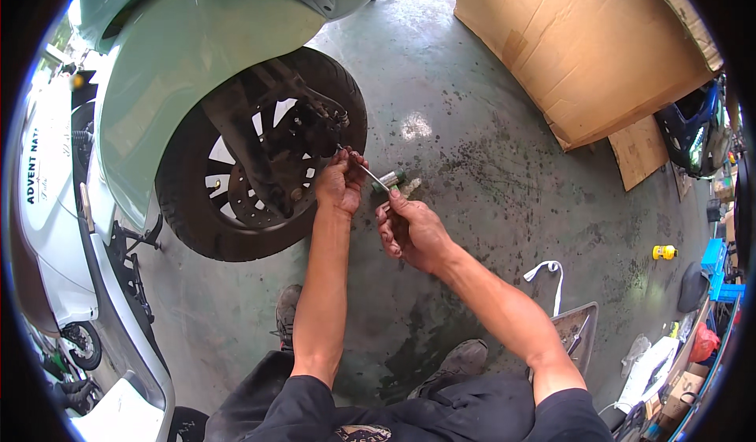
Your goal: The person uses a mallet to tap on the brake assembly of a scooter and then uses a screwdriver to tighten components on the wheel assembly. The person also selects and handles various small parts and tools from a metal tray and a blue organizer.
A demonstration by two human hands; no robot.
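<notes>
Ratchet wrench [376, 177] gripped by both hands [340, 183] [409, 229] at scooter wheel [260, 158], over stained concrete floor [488, 174]

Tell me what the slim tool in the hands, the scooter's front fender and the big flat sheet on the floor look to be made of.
The slim silver tool, held between the left hand and right hand, looks like bright metal: it glints. The pale green scooter fender looks like glossy painted plastic, smooth with soft reflections, though painted metal is possible. The big brown sheet is matte cardboard, with creases and tape.
</notes>
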